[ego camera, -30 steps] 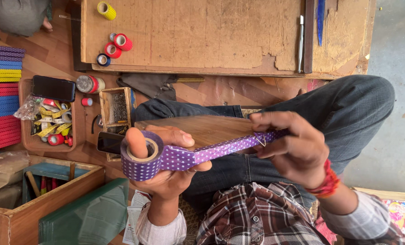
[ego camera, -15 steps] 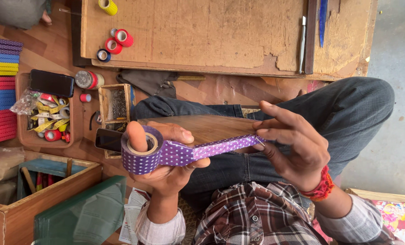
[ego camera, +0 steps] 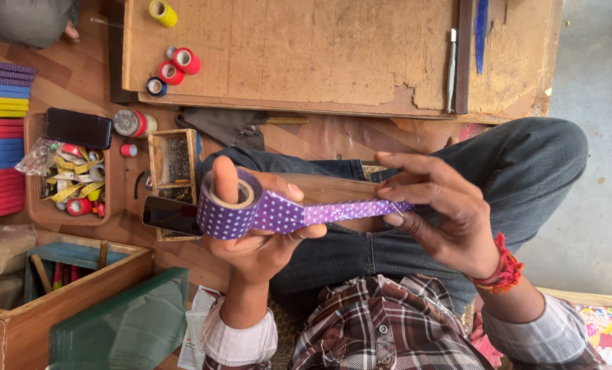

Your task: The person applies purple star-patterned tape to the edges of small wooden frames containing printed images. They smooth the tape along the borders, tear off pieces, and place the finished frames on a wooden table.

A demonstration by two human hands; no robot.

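My left hand (ego camera: 258,250) grips a roll of purple white-dotted tape (ego camera: 225,214), thumb pushed through its core. The same hand steadies a thin brown wooden piece (ego camera: 333,188) held over my lap. A strip of the tape (ego camera: 340,211) runs from the roll along the near edge of the wood. My right hand (ego camera: 453,216), with a red thread at the wrist, pinches the far end of that strip against the wood with thumb and fingertips.
A worn wooden board (ego camera: 285,48) lies ahead with red tape rolls (ego camera: 179,65), a yellow roll (ego camera: 162,12) and a slim blade (ego camera: 452,68). To the left are two dark phones (ego camera: 78,128), (ego camera: 170,214), a tray of measuring tapes (ego camera: 73,181), stacked coloured sheets (ego camera: 1,137) and a wooden crate (ego camera: 59,294).
The roll and wood have lifted slightly and the wood has turned more edge-on. My right hand's fingers have spread out along the tape end.
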